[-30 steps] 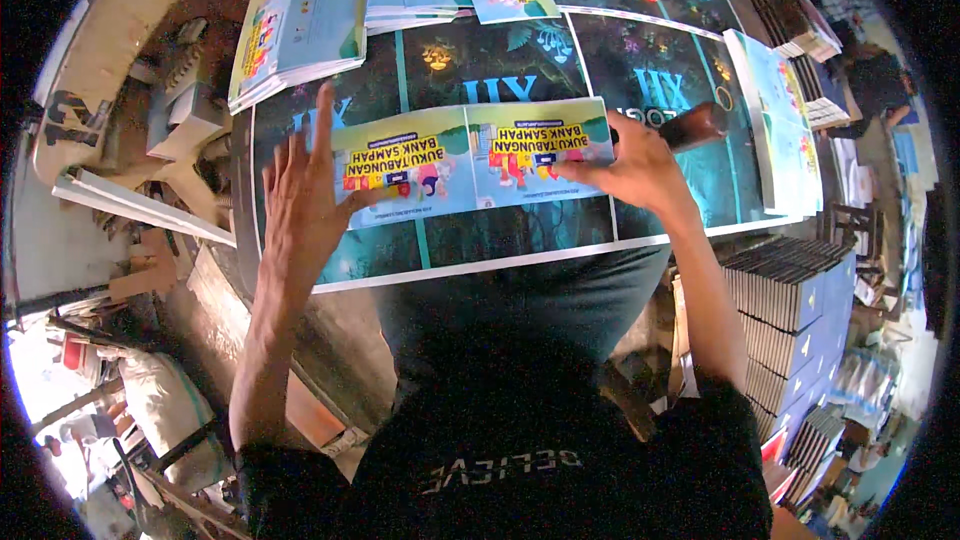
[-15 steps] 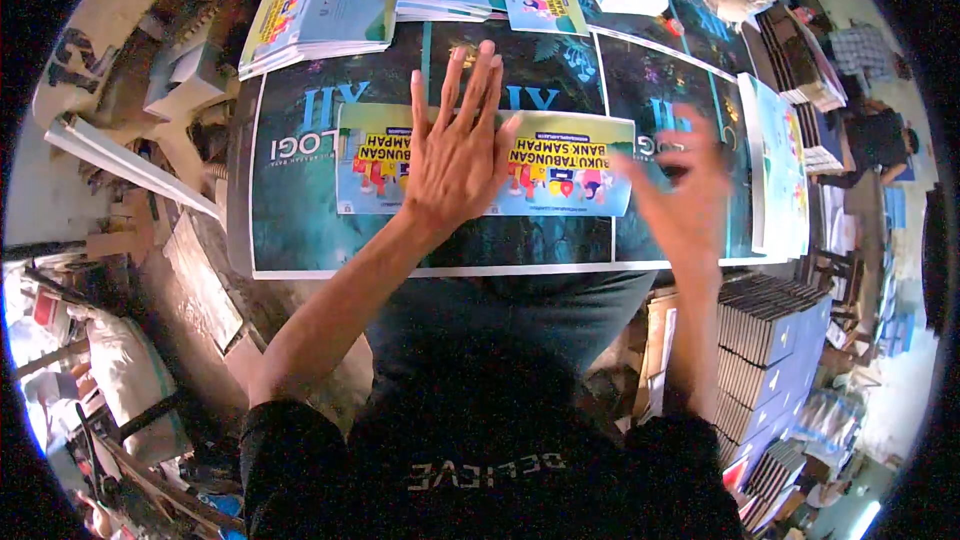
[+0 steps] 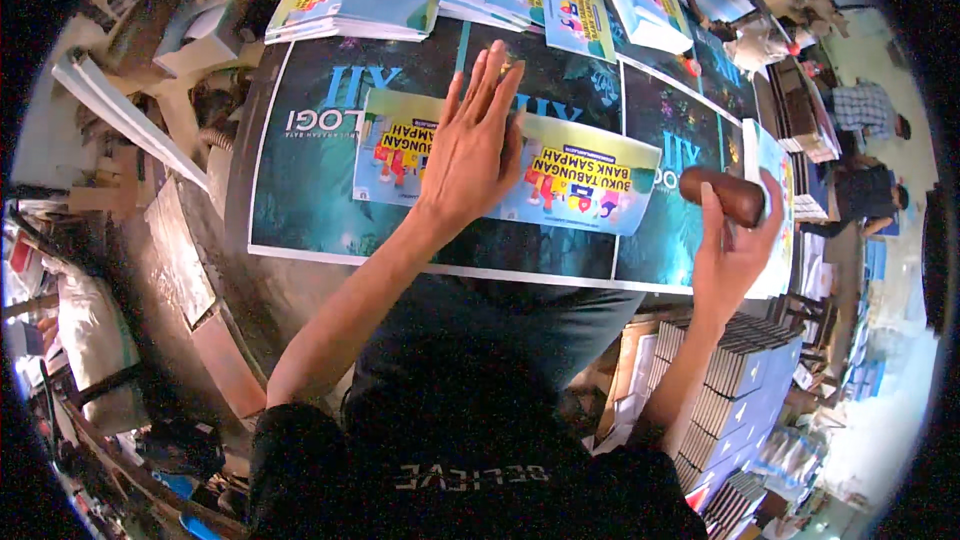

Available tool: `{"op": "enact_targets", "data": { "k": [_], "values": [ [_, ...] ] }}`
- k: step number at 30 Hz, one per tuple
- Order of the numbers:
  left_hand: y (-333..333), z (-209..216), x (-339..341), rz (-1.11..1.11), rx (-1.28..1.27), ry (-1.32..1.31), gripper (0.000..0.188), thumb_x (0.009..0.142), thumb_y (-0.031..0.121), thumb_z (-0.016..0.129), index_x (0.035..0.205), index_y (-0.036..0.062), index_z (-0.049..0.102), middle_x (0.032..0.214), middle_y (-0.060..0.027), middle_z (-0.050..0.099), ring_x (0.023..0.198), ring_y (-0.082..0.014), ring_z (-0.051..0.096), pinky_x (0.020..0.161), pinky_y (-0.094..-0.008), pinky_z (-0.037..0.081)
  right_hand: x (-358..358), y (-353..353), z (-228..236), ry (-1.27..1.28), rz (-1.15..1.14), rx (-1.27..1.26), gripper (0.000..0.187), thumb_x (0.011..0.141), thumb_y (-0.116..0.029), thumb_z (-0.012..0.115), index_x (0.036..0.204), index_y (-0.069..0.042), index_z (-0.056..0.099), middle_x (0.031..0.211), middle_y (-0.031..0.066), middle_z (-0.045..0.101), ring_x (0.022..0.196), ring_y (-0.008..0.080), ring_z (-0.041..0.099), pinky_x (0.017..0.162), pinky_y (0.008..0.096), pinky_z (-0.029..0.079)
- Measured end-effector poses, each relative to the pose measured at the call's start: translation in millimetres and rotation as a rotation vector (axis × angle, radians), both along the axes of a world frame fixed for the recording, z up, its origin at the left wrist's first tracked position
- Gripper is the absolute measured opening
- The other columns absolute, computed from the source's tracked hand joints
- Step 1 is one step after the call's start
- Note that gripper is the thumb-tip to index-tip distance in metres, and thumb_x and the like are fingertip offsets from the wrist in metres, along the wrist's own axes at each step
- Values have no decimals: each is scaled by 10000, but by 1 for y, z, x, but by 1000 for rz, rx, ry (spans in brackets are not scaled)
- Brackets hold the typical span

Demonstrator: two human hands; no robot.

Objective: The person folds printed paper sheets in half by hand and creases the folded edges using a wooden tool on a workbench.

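My left hand (image 3: 468, 155) lies flat, fingers stretched out and close together, on a long printed sheet (image 3: 575, 180) in pale yellow and blue with cartoon figures. The sheet may be folded; the hand covers its middle. Its right end lifts slightly off the dark teal printed covers (image 3: 330, 210) spread over the table. Beyond the sheet's right end, my right hand (image 3: 735, 265) grips a smooth, rounded brown block (image 3: 722, 196) between thumb and fingers. The block looks like wood, and its underside is hidden.
Stacks of matching blue-and-yellow prints (image 3: 345, 0) line the table's far side. Another pale stack (image 3: 768, 155) lies at the right edge. Below it on the right stand piled bound books (image 3: 725, 370). Long white strips (image 3: 130, 120) jut out on the left. Other people (image 3: 865, 105) are at the far right.
My right hand has moved right and down, away from the sheet's end, and the brown block now shows plainly in it. My left hand stays on the sheet. The whole view has turned slightly.
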State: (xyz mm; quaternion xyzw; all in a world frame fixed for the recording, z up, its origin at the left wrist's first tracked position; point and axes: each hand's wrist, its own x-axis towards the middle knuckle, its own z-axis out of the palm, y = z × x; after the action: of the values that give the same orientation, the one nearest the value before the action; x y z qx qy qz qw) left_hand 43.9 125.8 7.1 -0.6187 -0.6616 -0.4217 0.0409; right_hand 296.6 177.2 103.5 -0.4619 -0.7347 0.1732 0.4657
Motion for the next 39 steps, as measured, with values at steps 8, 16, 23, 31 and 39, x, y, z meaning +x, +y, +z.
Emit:
{"op": "enact_targets", "data": {
  "k": [8,16,23,31,39],
  "values": [
    [-7,-3,-6,-51,14,-152,693,757,-89,508,1429,44,400,1556,-211,261,1440,-369,256,1191,-467,189,-72,-80,14,-99,520,29,477,746,-22,771,1198,-39,617,1188,162,646,1093,330,637,946,396,509],
    [-2,1,9,57,-77,266,496,952,244,512,1399,38,457,1559,-126,302,1446,-320,263,1177,-516,175,-70,-73,-47,-192,607,-75,527,788,-49,728,1286,-115,568,1256,153,589,1172,364,578,969,429,490],
    [-3,-3,12,98,-106,264,506,964,288,494,1394,20,474,1565,-124,285,1458,-307,237,1183,-516,143,-53,-62,-8,-78,498,-80,518,783,-116,772,1262,-43,589,1222,167,627,1087,350,630,943,385,499],
    [-2,2,18,71,-166,289,606,949,292,511,1481,52,349,1595,-118,216,1478,-310,183,1181,-546,114,-43,-67,-52,-152,404,33,415,816,-48,719,1216,-96,619,1231,160,605,1120,342,607,932,406,510],
    [23,-8,47,31,-108,335,479,985,283,458,1408,56,470,1567,-110,292,1463,-278,235,1186,-498,137,-40,-62,-40,-168,398,67,457,851,-126,711,1288,-140,578,1216,167,605,1133,340,596,925,416,519]
  ]
}}
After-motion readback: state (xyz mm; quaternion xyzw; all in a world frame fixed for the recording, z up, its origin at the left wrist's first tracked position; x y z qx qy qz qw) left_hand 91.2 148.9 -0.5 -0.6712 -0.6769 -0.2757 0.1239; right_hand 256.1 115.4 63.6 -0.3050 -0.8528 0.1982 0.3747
